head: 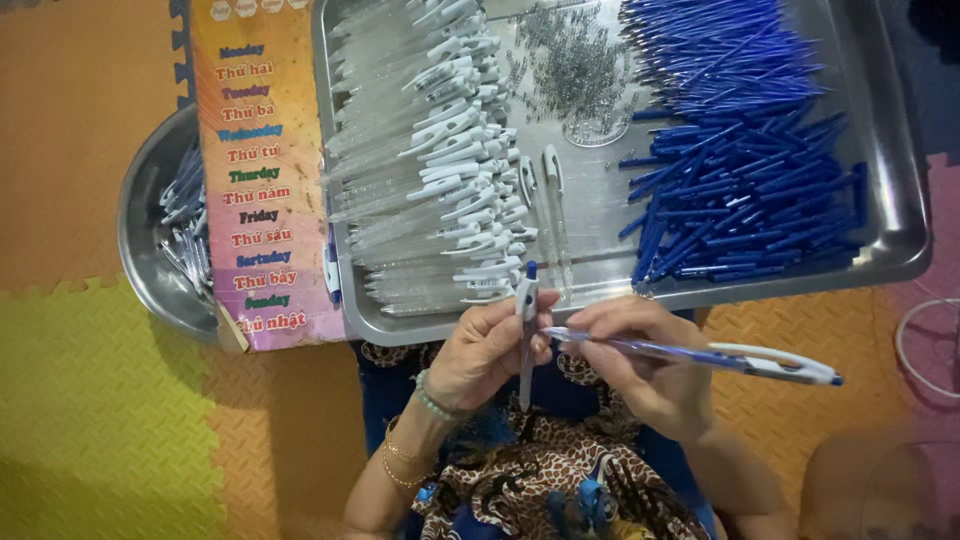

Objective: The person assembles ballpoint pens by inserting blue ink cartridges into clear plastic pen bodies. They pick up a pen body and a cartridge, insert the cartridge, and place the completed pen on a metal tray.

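The pen point(700, 355) lies level in the right hand point(640, 365), pinched by thumb and fingers near its tip, just below the steel tray point(890, 200). The left hand point(485, 350) pinches a second clear barrel point(527, 330) upright beside it. Both grips look light; a slip could likely drop either piece into the lap, or knock the small springs point(575, 70) about.

At twelve o'clock we see a steel tray point(900, 240) holding clear pen barrels point(420, 150) with white clips, tiny springs point(575, 70) and blue refills point(740, 180). At nine o'clock a round metal bowl point(140, 260) holds more pens, half covered by a colourful printed board point(262, 180). Orange and yellow foam floor mats point(90, 400) lie beneath.
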